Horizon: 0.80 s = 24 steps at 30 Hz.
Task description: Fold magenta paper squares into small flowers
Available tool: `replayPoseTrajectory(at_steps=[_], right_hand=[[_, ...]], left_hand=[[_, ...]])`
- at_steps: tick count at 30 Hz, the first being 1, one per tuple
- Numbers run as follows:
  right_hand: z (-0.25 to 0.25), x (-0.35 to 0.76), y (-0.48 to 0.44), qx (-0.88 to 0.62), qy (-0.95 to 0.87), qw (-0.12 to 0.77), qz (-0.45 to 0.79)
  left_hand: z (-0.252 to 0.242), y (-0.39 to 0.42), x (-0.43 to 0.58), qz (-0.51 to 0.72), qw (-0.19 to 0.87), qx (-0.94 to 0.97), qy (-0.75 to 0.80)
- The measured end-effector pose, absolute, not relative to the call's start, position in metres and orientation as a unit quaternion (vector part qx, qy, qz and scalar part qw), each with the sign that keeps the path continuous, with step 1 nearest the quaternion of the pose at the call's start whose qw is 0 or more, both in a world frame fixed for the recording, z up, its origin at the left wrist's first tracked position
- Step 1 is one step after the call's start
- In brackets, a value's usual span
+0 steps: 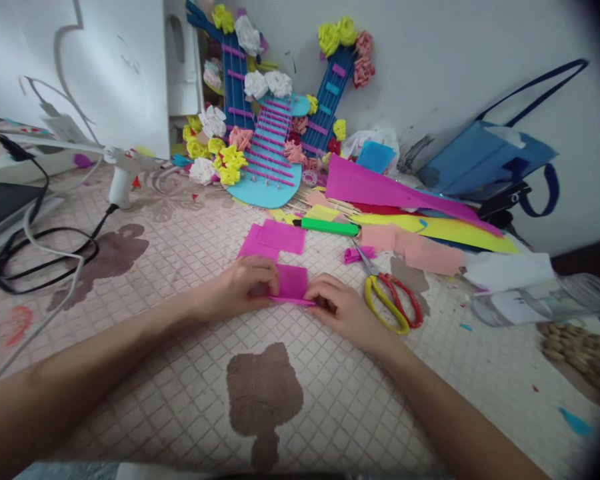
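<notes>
Between my two hands lies a magenta paper square [293,281], its near edge folded or rolled into a narrow strip. My left hand [253,283] pinches the left end of that strip. At the right end, my right hand [337,305] pinches it between thumb and fingers. Just beyond, more magenta paper squares [281,237] overlap flat on the table. A small rolled magenta paper piece [359,255] rests near the blades of the scissors [387,293], which have yellow and red handles and lie right of my right hand.
A green cutter or marker [330,227] lies behind the squares, beside salmon paper pieces [413,247]. Paper-flower-decorated blue cardboard instruments [270,153] lean at the back. A white glue gun [123,177] with cords stands left. At right are a clear jar [545,300] and a blue bag [485,160].
</notes>
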State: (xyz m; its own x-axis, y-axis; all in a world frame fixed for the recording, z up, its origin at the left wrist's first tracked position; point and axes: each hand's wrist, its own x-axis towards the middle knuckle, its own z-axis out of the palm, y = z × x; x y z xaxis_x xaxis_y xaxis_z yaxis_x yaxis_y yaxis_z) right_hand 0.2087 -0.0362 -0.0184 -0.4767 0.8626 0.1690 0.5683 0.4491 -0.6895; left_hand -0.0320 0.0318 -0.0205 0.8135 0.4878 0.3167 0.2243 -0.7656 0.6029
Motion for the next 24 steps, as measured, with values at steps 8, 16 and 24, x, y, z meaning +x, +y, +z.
replayPoseTrajectory(at_steps=[8,16,24], right_hand=[[-0.0173,0.2128,-0.0309,-0.443,-0.789,0.264,0.333],[-0.0172,0.2101,-0.0311,-0.425,-0.798,0.262,0.336],[-0.0118,0.2105,-0.034,-0.406,-0.823,0.227,0.327]], left_hand=[[-0.022,0.0377,-0.0334,0.225,0.329,0.899,0.182],[-0.0197,0.0403,-0.0329,0.22,0.358,0.896,0.142],[-0.0168,0.0396,-0.0345,0.189,0.361,0.903,0.14]])
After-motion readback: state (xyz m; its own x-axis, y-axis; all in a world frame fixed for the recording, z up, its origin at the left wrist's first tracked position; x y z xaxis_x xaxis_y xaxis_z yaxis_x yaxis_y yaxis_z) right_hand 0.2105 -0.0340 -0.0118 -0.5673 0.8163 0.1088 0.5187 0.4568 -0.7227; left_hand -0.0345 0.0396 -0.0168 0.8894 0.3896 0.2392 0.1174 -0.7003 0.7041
